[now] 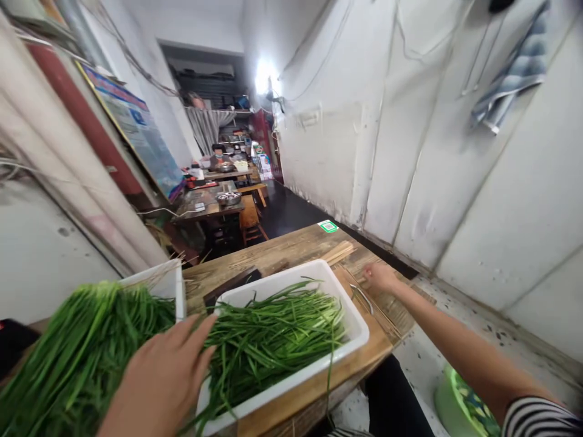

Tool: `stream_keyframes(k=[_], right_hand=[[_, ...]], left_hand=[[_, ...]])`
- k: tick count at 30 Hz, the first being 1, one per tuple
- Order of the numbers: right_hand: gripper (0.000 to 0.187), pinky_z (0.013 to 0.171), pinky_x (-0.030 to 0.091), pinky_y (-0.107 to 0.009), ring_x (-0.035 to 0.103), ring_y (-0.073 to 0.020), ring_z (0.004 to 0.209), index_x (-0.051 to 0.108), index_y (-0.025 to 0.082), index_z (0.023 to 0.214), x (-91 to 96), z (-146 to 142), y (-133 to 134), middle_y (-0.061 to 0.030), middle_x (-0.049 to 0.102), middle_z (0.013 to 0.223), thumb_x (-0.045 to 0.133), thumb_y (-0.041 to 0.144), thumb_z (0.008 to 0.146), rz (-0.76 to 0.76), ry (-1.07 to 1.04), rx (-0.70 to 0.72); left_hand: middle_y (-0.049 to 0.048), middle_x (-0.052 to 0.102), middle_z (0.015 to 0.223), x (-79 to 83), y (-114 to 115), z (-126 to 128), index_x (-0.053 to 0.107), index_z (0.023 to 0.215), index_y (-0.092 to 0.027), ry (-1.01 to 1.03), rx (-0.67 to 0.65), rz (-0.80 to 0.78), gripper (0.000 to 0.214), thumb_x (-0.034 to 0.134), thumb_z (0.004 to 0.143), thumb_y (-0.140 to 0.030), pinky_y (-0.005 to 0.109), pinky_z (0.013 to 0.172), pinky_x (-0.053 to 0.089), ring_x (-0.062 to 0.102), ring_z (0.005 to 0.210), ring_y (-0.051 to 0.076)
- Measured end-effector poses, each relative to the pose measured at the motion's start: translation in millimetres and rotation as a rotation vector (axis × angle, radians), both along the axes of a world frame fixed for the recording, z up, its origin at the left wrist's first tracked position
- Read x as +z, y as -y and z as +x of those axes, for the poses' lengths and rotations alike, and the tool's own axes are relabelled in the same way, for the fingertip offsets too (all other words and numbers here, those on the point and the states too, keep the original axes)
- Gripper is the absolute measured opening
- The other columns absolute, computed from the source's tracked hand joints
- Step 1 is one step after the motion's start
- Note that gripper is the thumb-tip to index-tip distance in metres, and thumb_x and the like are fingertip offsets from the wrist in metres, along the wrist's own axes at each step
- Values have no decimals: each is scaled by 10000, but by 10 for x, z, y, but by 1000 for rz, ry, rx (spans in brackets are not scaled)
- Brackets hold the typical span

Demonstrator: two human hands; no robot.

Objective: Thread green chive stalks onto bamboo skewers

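Observation:
A white plastic tub (291, 379) holds long green chives (273, 340), their pale ends to the right. My left hand (166, 370) reaches over the tub's left edge by the leaves, fingers stretched and a little apart, with nothing gripped. Right of the tub, my right hand (380, 278) is low over the table, its fingers curled together near thin dry straw strips (382, 312); what is between them, if anything, is too small to make out. A larger heap of chives (104, 328) spills from a second white tub (179, 288) at the left.
Under the middle tub lies a wooden board (273, 419) with a metal handle (363, 298). A dark flat object (232, 285) rests behind the tub on the wooden table (273, 246). A green bucket (455, 400) stands on the floor at right. Farther tables (209, 203) stand behind.

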State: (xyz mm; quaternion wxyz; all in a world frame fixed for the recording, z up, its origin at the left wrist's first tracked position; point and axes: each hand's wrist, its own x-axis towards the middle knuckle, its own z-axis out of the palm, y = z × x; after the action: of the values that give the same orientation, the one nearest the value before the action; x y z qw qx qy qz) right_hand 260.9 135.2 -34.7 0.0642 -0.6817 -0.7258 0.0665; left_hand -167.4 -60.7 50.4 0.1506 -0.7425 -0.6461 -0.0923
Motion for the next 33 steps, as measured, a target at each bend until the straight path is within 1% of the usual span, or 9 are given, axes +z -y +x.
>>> stream_keyframes(k=[3, 5, 8, 12, 15, 19, 22, 26, 33], right_hand=[[287, 793, 516, -406, 604, -204, 948, 546, 153, 1164, -274, 33, 283, -81, 580, 1151, 542, 280, 907, -45, -32, 3], [251, 817, 494, -383, 596, -208, 966, 594, 144, 1090, -362, 2, 389, -91, 600, 1119, 519, 307, 915, -35, -52, 8], [285, 812, 451, -295, 594, -217, 974, 665, 140, 903, -401, -52, 448, -120, 641, 1033, 472, 349, 920, -14, -71, -5], [250, 743, 436, -254, 625, -218, 919, 671, 151, 858, -411, -105, 478, -116, 674, 982, 496, 328, 889, -13, -74, -14], [262, 719, 436, -263, 642, -228, 892, 668, 146, 870, -422, -137, 507, -125, 692, 946, 459, 300, 907, -24, -70, -22], [345, 754, 448, -289, 644, -232, 902, 665, 125, 873, -414, -153, 512, -156, 691, 945, 371, 283, 958, -47, -72, -20], [244, 792, 481, -335, 628, -198, 901, 638, 126, 970, -396, -122, 485, -112, 661, 1003, 453, 283, 944, -89, -79, 18], [247, 795, 515, -390, 609, -190, 929, 572, 160, 1122, -379, -45, 440, -73, 597, 1125, 532, 284, 912, -150, -89, 62], [258, 798, 514, -392, 604, -199, 946, 564, 162, 1142, -381, 2, 348, -79, 586, 1147, 531, 276, 913, -231, -111, 77]], left_hand=[[71, 582, 1255, 47, -286, 648, 599, 1170, -251, 42, -218, -214, 391, 416, 833, -328, 437, 1005, 377, 517, 1166, 262], [43, 501, 1355, 12, -460, 921, 516, 1267, -260, 135, -347, -402, 433, 380, 875, -384, 377, 1055, 340, 445, 1250, 208], [73, 379, 1442, -77, -630, 1117, 344, 1393, -217, 184, -349, -571, 605, 398, 853, -486, 380, 1087, 290, 343, 1326, 214], [146, 154, 1516, -143, -654, 1147, 180, 1451, -169, 18, -275, -726, 1024, 674, 607, -473, 405, 1113, 218, 171, 1386, 283], [173, 77, 1523, -212, -634, 1103, 123, 1458, -143, -101, -284, -734, 1131, 712, 523, -384, 417, 1127, 153, 85, 1399, 297], [210, 81, 1515, -398, -661, 1069, 64, 1460, -131, -155, -257, -719, 1234, 728, 457, -408, 468, 1115, 132, 75, 1395, 330], [231, 118, 1504, -488, -666, 1063, 21, 1461, -141, -126, -235, -729, 1269, 732, 453, -441, 486, 1096, 166, 120, 1388, 338], [217, 153, 1502, -477, -616, 1051, -11, 1462, -198, -72, -252, -718, 1258, 730, 479, -457, 488, 1077, 203, 158, 1382, 337], [213, 230, 1478, -512, -568, 1058, 30, 1461, -253, -86, -261, -709, 1291, 762, 416, -449, 522, 1056, 213, 211, 1356, 381]])
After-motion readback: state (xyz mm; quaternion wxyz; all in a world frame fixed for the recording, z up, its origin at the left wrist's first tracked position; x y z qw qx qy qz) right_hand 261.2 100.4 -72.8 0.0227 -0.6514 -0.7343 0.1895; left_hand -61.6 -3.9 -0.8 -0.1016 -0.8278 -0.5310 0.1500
